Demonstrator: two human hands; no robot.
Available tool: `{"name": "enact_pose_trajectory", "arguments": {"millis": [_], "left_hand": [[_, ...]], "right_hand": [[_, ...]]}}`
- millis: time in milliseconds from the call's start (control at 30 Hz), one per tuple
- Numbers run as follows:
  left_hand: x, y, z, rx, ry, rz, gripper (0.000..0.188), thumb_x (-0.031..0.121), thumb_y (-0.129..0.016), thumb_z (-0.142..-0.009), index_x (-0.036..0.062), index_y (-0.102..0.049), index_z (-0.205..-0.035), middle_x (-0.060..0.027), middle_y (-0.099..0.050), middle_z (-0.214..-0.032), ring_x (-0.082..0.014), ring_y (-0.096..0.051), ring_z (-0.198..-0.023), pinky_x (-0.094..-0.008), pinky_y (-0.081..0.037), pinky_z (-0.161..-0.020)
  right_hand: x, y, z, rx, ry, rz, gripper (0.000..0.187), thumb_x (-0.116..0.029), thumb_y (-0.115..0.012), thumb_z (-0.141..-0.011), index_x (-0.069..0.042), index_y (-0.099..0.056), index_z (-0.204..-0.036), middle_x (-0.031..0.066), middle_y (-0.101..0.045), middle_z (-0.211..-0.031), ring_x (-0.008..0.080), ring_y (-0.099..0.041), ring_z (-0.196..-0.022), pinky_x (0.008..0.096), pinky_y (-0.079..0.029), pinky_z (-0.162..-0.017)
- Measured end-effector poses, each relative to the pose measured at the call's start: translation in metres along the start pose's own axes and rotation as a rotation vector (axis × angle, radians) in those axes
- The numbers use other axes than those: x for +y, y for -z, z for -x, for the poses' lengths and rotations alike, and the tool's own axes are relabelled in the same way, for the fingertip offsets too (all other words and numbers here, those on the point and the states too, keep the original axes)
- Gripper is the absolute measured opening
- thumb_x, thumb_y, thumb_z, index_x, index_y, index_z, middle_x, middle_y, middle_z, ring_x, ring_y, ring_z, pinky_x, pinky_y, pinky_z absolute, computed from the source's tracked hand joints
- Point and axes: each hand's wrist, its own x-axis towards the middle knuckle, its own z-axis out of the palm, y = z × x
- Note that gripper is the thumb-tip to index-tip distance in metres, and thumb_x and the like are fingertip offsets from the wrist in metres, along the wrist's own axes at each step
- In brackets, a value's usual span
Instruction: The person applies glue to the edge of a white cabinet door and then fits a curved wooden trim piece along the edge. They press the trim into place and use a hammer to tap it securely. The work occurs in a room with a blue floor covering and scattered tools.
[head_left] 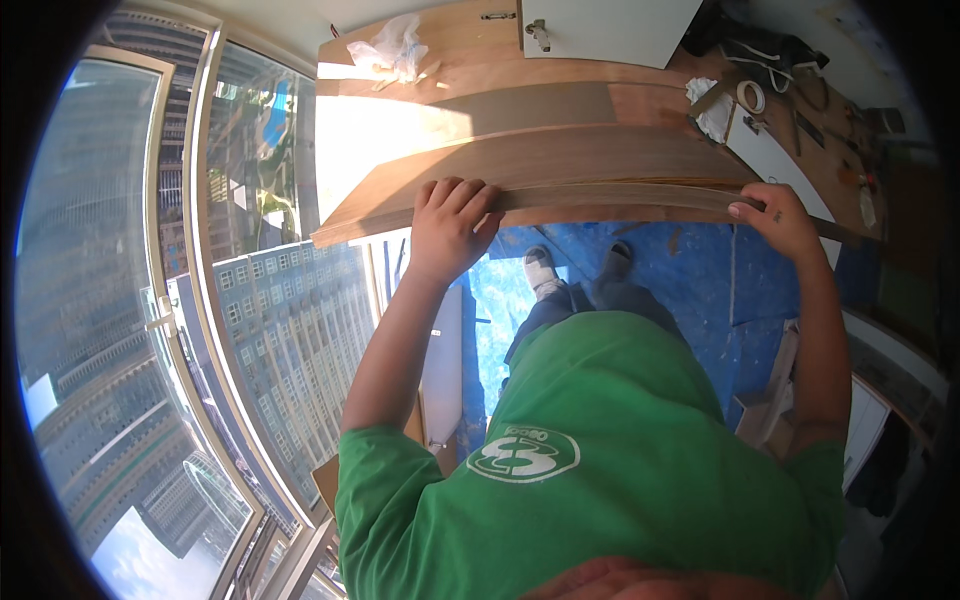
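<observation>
A long, narrow wooden board (pixel 620 199) runs from left to right along the near edge of the wooden worktop (pixel 560 150). Toward its left end, my left hand (pixel 455 225) is closed over it with the fingers curled across the top. At its right end my right hand (pixel 780 218) grips it, thumb along the near side and fingers partly hidden. Behind the board lies another flat strip of wood (pixel 540 108), darker than the top around it. Strong sunlight washes out the left part of the worktop.
Crumpled clear plastic (pixel 395 48) lies at the far left, a white panel with a hinge (pixel 610 30) at the back. To the right sit a tape roll (pixel 750 97) and scattered tools. Blue sheeting (pixel 690 280) covers the floor; tall windows (pixel 110 250) line the left.
</observation>
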Motion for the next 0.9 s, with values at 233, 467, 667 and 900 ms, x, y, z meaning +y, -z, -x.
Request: {"name": "enact_pose_trajectory", "arguments": {"millis": [233,467,667,900], "left_hand": [[0.001,-0.002,0.001,-0.01,0.014,-0.009,0.03,0.018,-0.081,-0.082,0.0116,-0.073,-0.11,-0.0033,-0.071,-0.11,-0.0247,-0.064,-0.105,-0.042,-0.046,-0.097],[0.001,-0.002,-0.002,-0.011,0.004,-0.008,0.033,0.017,-0.084,-0.079,0.0115,-0.073,-0.11,-0.0035,-0.072,-0.108,-0.0258,-0.065,-0.103,-0.0415,-0.047,-0.094],[0.001,-0.002,-0.002,-0.021,0.003,-0.015,0.037,0.018,-0.085,-0.079,0.0115,-0.073,-0.114,-0.0038,-0.072,-0.108,-0.0262,-0.066,-0.103,-0.0414,-0.047,-0.094],[0.02,-0.009,-0.015,-0.023,-0.026,0.016,0.051,0.023,-0.085,-0.079,0.0123,-0.068,-0.126,-0.0059,-0.069,-0.12,-0.0272,-0.064,-0.109,-0.0423,-0.046,-0.098]], "right_hand": [[0.005,-0.002,-0.005,-0.018,0.025,-0.057,0.036,-0.031,-0.077,-0.088,0.002,-0.065,-0.081,0.0095,-0.052,-0.065,0.0183,-0.047,-0.061,0.0367,-0.04,-0.06],[0.012,-0.006,-0.015,-0.009,0.001,0.024,0.038,-0.034,-0.078,-0.089,0.002,-0.066,-0.082,0.011,-0.055,-0.067,0.0203,-0.05,-0.063,0.0375,-0.042,-0.062],[0.025,-0.012,-0.019,0.0,-0.011,0.027,0.04,-0.038,-0.078,-0.088,0.0,-0.068,-0.085,0.0131,-0.055,-0.066,0.0226,-0.053,-0.061,0.04,-0.042,-0.061],[0.031,-0.014,-0.023,0.003,-0.029,0.091,0.045,-0.044,-0.079,-0.087,-0.001,-0.074,-0.097,0.0147,-0.061,-0.068,0.0253,-0.06,-0.065,0.0401,-0.046,-0.064]]}}
